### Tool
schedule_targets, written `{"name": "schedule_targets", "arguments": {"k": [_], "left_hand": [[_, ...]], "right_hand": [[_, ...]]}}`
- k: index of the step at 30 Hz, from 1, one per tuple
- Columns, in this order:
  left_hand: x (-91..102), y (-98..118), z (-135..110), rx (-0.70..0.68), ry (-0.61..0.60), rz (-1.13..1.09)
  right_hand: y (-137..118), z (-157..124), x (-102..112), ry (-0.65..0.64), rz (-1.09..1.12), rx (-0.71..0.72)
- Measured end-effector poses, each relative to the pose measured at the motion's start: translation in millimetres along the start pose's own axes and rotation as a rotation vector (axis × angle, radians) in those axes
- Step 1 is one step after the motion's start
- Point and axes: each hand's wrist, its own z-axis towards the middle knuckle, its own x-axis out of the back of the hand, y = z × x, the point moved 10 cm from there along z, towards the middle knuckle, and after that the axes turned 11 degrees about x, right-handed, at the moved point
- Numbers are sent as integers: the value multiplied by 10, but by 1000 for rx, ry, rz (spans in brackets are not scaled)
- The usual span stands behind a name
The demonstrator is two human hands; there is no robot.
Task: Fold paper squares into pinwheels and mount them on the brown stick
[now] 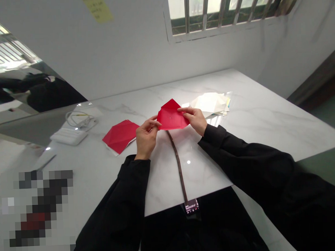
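Cable (84,120) lies coiled at the left of the frame, above a white case (69,136); nearer the centre, red paper (118,137) lies just beside the left hand (146,139), which pinches the lower left corner of a red envelope (171,116) at mid-frame, point upward. Seemingly it is being steadied; further handling would call for even grips, to avoid creasing. Below, a dark strip (178,158) runs to the near edge. The right hand (195,120) pinches the envelope's right side, near pale papers (209,103); rightward, the table (266,110) offers room before its slanting edge.
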Motion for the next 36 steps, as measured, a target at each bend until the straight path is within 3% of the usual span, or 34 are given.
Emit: {"name": "schedule_targets", "arguments": {"k": [3, 7, 18, 23, 36], "left_hand": [[16, -65, 11, 68, 20, 54], [-45, -163, 2, 167, -48, 81], [-78, -384, 49, 344, -163, -307], [-47, -454, 83, 385, -151, -407], [-61, -433, 93, 385, -175, -425]], "right_hand": [[18, 7, 33, 14, -42, 6], [13, 31, 85, 40, -74, 31], [-61, 28, 78, 52, -28, 37], [-99, 1, 69, 50, -22, 13], [-164, 0, 60, 37, -2, 33]]}}
